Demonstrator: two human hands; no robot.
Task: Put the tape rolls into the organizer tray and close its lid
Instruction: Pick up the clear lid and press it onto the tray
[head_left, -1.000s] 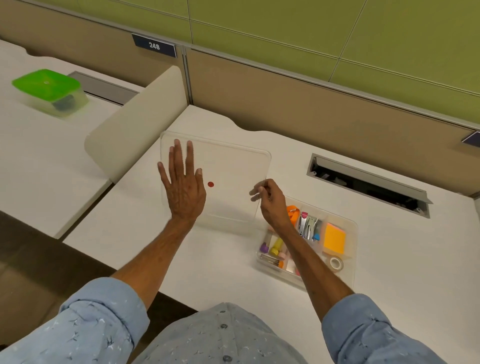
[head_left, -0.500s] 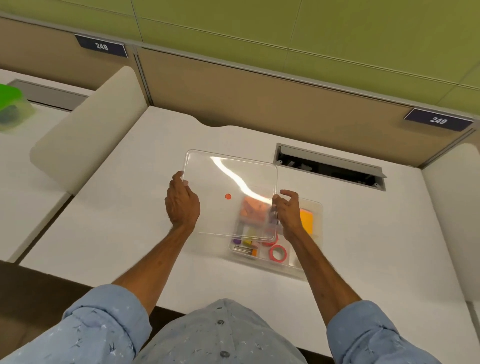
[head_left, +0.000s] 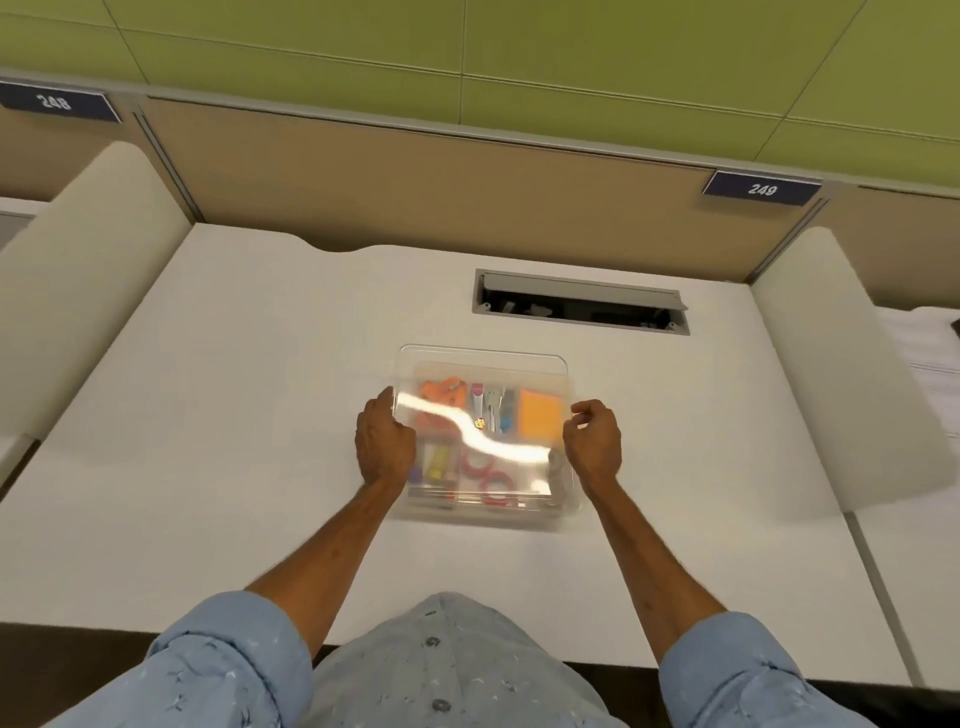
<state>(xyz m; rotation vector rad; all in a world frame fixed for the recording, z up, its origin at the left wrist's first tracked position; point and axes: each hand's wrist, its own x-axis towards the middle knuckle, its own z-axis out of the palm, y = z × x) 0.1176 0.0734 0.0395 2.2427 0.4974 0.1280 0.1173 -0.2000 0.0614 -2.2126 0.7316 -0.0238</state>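
Carried across from the left, the clear flat plastic lid (head_left: 483, 410) now hovers over the clear compartmented organizer tray (head_left: 569, 506) — closing is the step in hand.

Red tape rolls (head_left: 485, 470) lie in the tray's near compartments, mid-desk on the white desk surface (head_left: 234, 415); left hand (head_left: 385, 446) pinches the lid's left edge, right hand (head_left: 593, 442) its right edge — next, lower it square and press the rim.

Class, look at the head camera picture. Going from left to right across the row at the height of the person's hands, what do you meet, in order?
left hand → clear lid over the organizer tray → orange sticky notes → right hand → right desk divider
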